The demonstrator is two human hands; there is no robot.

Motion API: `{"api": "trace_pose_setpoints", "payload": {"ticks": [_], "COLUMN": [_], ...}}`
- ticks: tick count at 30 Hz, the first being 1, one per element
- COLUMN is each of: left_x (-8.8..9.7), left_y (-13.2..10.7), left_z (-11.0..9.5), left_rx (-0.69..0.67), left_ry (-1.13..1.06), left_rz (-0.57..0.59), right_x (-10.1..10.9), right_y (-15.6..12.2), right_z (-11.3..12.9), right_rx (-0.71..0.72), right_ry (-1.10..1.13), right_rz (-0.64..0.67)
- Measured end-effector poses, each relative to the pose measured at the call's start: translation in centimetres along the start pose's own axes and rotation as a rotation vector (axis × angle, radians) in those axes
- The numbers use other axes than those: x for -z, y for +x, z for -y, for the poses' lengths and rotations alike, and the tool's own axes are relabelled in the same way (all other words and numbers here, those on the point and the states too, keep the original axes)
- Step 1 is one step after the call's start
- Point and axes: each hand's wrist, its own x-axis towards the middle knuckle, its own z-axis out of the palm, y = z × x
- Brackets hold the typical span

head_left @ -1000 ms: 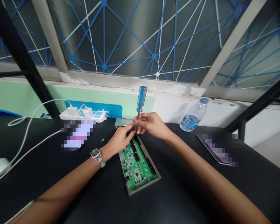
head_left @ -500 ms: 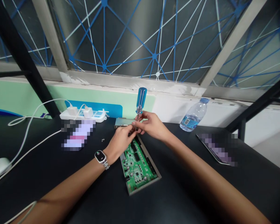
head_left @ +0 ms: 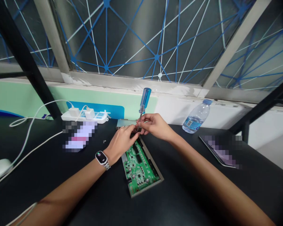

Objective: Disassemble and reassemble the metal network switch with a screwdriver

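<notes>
My two hands are close together in the middle of the black table [head_left: 184, 185], at the far end of a green circuit board [head_left: 137, 171]. My right hand [head_left: 153, 125] has thumb and fingers pinched on the metal shaft of a screwdriver [head_left: 145, 98], just below its clear blue handle, which stands free above my grip. The screwdriver is close to upright, its handle leaning a little to the right. My left hand [head_left: 123, 138] reaches in from the other side, its thumb and fingertips beside the lower shaft; I cannot tell whether they close on it or on something small there, and my fingers hide the tip. The board lies in a shallow metal tray [head_left: 148, 188], set at a slant, its near end toward me and its far end partly under my left hand. Just behind my fingers is a flat metal case [head_left: 125, 123]. I wear a smartwatch [head_left: 100, 157] on my left wrist, and a few tiny metal pieces [head_left: 104, 141] lie near that hand, to its left. Farther left is a white power strip [head_left: 100, 117] with two plugs in it; off to the right stands a partly filled water bottle [head_left: 196, 118], tilted in view.
</notes>
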Motion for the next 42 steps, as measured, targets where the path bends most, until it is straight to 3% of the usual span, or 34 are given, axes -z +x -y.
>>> {"api": "trace_pose_setpoints", "payload": {"ticks": [6,15,24,29,36,42], "left_x": [-0.1,0.1,-0.1,0.6,2.0,1.8], "left_y": [-0.1,0.1,0.1,-0.1,-0.1,-0.8], "left_z": [0.3,-0.6,-0.8,0.0,0.6,1.0], "left_rx": [-0.058,-0.132,-0.036,0.051,0.071,0.062], "left_ry": [0.006,0.281,0.185,0.039,0.064,0.115], "left_rz": [0.054,0.045,0.016,0.042,0.075,0.136], "right_x": [0.0,-0.4,-0.3,-0.2,-0.4,-0.1], "right_y": [0.0,0.0,0.3,0.5,0.0,-0.5], "right_z": [-0.1,0.2,-1.1,-1.4,-0.7,0.0], "right_rx": [0.001,0.004,0.018,0.022,0.049,0.095], "right_ry": [0.024,0.041,-0.04,0.0,-0.028,0.027], "right_rz": [0.032,0.018,-0.127,-0.102,-0.021,-0.104]}}
